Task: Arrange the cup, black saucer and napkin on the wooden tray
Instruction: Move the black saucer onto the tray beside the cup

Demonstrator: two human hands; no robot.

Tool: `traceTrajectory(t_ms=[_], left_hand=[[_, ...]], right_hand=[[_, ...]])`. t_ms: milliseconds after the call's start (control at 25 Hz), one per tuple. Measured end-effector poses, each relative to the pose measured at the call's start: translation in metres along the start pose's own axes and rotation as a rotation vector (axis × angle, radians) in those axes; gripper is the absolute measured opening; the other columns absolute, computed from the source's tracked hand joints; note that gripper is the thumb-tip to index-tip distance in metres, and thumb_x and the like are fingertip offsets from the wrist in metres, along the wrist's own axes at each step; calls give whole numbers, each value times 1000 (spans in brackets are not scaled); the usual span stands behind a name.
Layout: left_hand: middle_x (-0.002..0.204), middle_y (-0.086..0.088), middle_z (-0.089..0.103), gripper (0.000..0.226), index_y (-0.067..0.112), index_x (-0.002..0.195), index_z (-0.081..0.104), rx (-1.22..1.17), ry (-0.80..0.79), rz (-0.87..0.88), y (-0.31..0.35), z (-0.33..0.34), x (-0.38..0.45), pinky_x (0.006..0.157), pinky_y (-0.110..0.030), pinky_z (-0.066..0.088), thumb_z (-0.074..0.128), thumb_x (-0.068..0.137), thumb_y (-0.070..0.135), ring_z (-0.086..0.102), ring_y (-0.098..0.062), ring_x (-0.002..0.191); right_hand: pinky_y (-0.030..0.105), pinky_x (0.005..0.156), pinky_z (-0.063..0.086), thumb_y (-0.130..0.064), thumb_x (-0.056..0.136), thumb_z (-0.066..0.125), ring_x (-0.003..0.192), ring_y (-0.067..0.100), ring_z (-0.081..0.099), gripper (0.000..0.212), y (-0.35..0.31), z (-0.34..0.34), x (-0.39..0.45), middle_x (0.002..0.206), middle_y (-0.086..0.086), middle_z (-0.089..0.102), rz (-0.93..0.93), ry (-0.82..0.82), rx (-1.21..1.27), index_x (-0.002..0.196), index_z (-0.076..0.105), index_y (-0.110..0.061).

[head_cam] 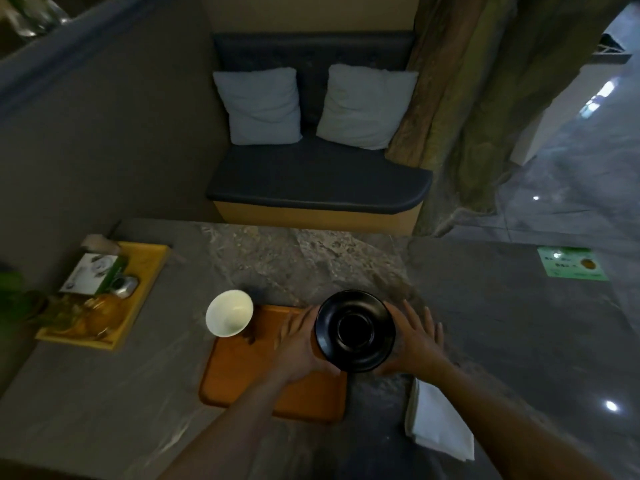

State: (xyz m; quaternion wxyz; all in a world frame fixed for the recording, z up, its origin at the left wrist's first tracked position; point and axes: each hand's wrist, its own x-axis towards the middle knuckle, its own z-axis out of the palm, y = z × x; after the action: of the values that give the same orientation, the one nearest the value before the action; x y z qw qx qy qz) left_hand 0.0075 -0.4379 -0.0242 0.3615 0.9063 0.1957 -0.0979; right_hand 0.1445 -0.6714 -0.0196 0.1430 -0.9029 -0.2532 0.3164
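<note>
A black saucer (355,330) is held between both hands above the right end of the orange wooden tray (242,372). My left hand (300,344) grips its left rim and my right hand (415,336) grips its right rim. A white cup (229,312) stands upright at the tray's far left corner; whether it rests on the tray or the table I cannot tell. A folded white napkin (440,422) lies on the table to the right of the tray, under my right forearm.
A yellow tray (149,268) with a small box, a metal piece and a glass teapot sits at the table's left. A green sticker (571,268) marks the far right. Beyond the stone table (311,258) is a dark bench with two cushions.
</note>
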Motion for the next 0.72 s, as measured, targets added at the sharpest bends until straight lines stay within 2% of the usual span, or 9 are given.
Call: traceTrajectory(t_ms=[120,280,360,520,640,720], left_hand=[[156,7,32,128,36,148,23,-71,32,-3,-13,2,-23,118,-48,27,86,40,61,25,-16,146],[156,10,30,127,37,148,19,-35,9,-7,-39,4,-40,120,-48,22,84,44,67,22,-14,147],[155,14,31,124,39,148,20,-17,-15,4,-50,4,-43,122,-42,20,85,47,68,23,-9,146],[151,19,36,122,39,146,27,-33,-16,27,-67,0,-43,120,-37,26,85,44,73,30,-4,142],[155,15,26,135,44,147,17,-6,-26,-33,-81,-4,-50,122,-35,14,79,34,83,21,-9,145],[159,9,20,136,41,149,12,33,-65,-42,-92,-5,-50,122,-38,10,78,37,82,13,-17,148]], right_hand=[[64,113,-11,-90,33,65,142,33,-28,134,-10,16,-5,161,-7,-18,-21,-26,-7,131,-24,-65],[62,112,-13,-94,25,62,143,31,-27,137,-25,44,-9,162,-8,-16,-20,-22,2,124,-30,-68],[61,112,-13,-96,23,60,143,31,-27,137,-33,58,-11,162,-8,-15,-17,-20,26,123,-30,-69],[61,114,-11,-92,29,63,143,31,-26,134,-47,78,-14,162,-6,-11,21,-12,51,127,-26,-69],[61,115,-10,-91,32,62,143,32,-25,134,-56,91,-17,163,-5,-9,60,-14,54,133,-21,-65],[61,115,-9,-88,34,63,144,32,-25,132,-60,100,-19,163,-5,-9,82,-16,58,132,-22,-65]])
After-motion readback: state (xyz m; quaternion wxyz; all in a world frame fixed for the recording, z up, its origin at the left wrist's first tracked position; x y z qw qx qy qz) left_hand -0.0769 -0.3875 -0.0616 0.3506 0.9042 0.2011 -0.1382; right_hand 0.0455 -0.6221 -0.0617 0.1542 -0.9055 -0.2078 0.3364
